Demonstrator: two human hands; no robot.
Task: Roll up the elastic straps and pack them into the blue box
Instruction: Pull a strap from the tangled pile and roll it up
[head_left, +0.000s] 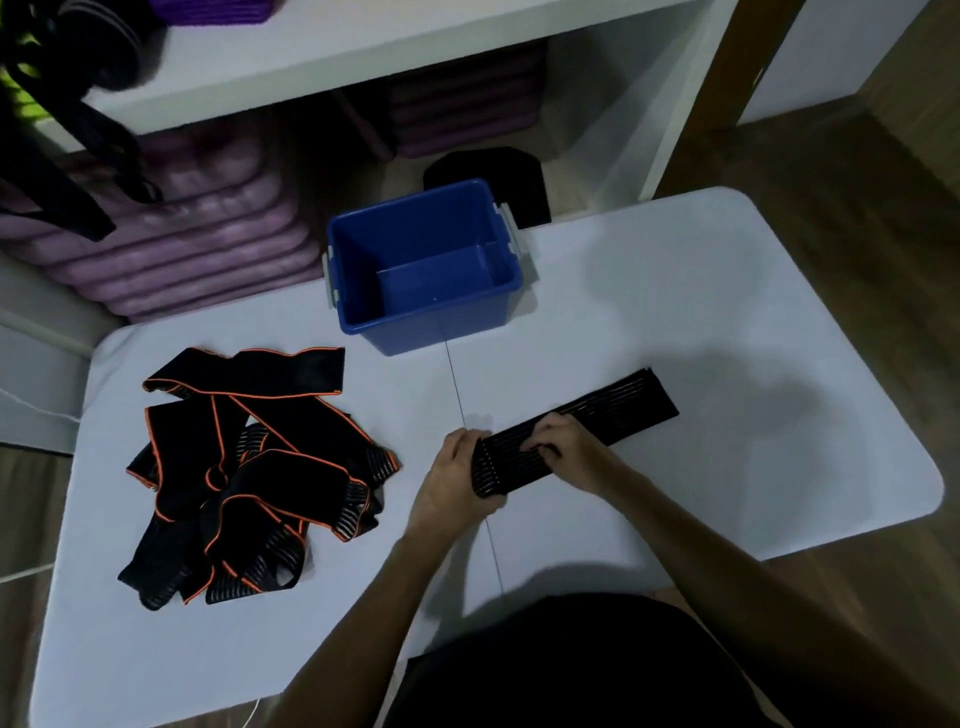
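A black elastic strap (613, 410) lies flat on the white table (727, 338), running up and to the right from my hands. Its near end is rolled over. My left hand (452, 478) grips that rolled end from the left. My right hand (563, 449) has its fingers curled over the strap just beyond the roll. A pile of several black straps with orange edging (249, 467) lies tangled on the left of the table. The blue box (423, 312) stands open at the table's far edge, and nothing shows inside it.
Stacked purple mats (197, 234) fill the space under a white shelf (363, 57) behind the table. Dark straps (57, 156) hang from the shelf at upper left. A black object (493, 171) lies on the floor behind the box. Wooden floor lies to the right.
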